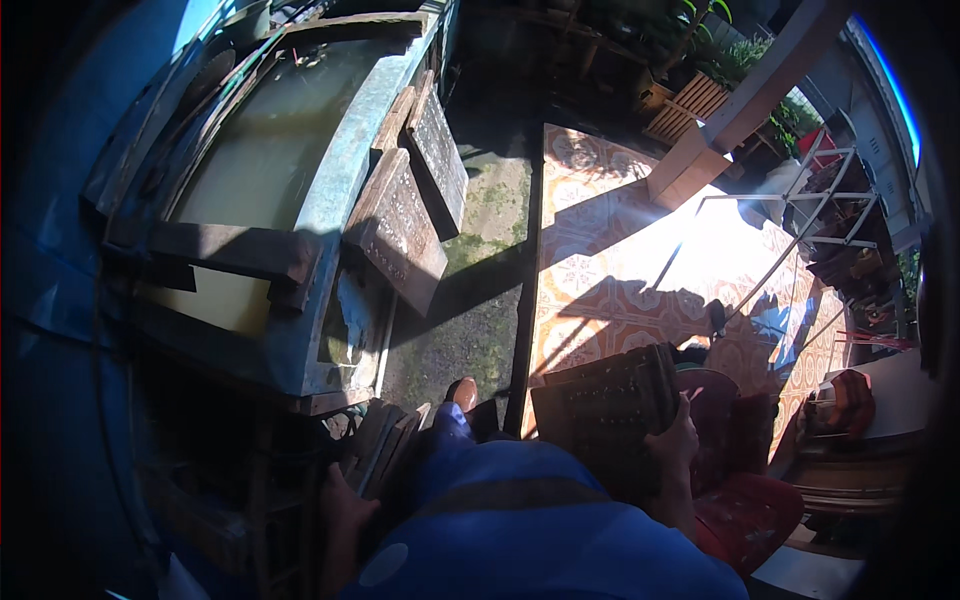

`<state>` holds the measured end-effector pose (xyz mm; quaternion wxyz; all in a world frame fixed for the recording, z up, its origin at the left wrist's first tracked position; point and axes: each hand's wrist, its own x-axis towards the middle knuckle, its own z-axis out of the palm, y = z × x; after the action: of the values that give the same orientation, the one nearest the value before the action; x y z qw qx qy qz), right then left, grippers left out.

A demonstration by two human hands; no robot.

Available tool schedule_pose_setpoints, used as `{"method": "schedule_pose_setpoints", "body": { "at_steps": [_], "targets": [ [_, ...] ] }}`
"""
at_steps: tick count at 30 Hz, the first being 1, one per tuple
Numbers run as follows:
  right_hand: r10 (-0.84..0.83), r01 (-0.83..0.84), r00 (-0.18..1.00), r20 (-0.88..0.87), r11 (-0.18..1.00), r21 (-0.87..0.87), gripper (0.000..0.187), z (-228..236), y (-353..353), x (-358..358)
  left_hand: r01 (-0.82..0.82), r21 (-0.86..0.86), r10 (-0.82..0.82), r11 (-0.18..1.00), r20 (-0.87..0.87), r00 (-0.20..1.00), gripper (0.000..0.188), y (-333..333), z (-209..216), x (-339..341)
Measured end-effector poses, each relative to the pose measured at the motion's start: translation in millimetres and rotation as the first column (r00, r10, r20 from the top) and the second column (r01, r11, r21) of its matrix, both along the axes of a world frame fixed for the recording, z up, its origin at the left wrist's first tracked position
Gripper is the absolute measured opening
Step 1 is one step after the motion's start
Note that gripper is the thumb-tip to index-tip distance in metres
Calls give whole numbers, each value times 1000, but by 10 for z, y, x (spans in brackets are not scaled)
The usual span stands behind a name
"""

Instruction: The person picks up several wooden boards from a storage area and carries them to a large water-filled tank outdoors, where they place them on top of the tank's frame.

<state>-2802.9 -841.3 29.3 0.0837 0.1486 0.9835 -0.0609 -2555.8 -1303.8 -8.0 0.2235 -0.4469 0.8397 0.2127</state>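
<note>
My right hand (676,440) is closed on the edge of a dark wooden board (600,405) dotted with small pale spots. The board is tilted beside my right leg, and a second edge shows behind it, perhaps another board. Low on the left, my left hand (348,508) has its thumb apart from its fingers, beside several upright wooden boards (378,440) in shadow. Whether it touches them I cannot make out. Two similar dotted boards, one nearer (395,232) and one farther (438,150), lean against the light blue tank's side.
The blue-rimmed tank (345,165) holds murky water, with a wooden plank (225,248) across its near end. Mossy concrete (490,215) borders the patterned tile floor (575,265). A pillar (690,180) and a white metal frame (800,200) stand right. A red seat (745,520) is close on my right.
</note>
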Motion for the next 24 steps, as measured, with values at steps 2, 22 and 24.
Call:
{"method": "schedule_pose_setpoints", "body": {
  "at_steps": [2, 22, 24],
  "targets": [
    [28, -27, 999, -43, 1000, 15, 92, 38, -13, -363, 10, 19, -10, 1000, -10, 1000, 106, -39, -24, -255],
    [219, -240, 967, -132, 955, -173, 76, -516, -152, -4063, -45, -18, 45, 999, -17, 999, 109, 72, 47, -2804],
    [268, -293, 952, -148, 939, -180, 73, -524, -212, -4414, -76, -39, 75, 996, -16, 997, 97, 171, 121, -3070]
  ]
}}
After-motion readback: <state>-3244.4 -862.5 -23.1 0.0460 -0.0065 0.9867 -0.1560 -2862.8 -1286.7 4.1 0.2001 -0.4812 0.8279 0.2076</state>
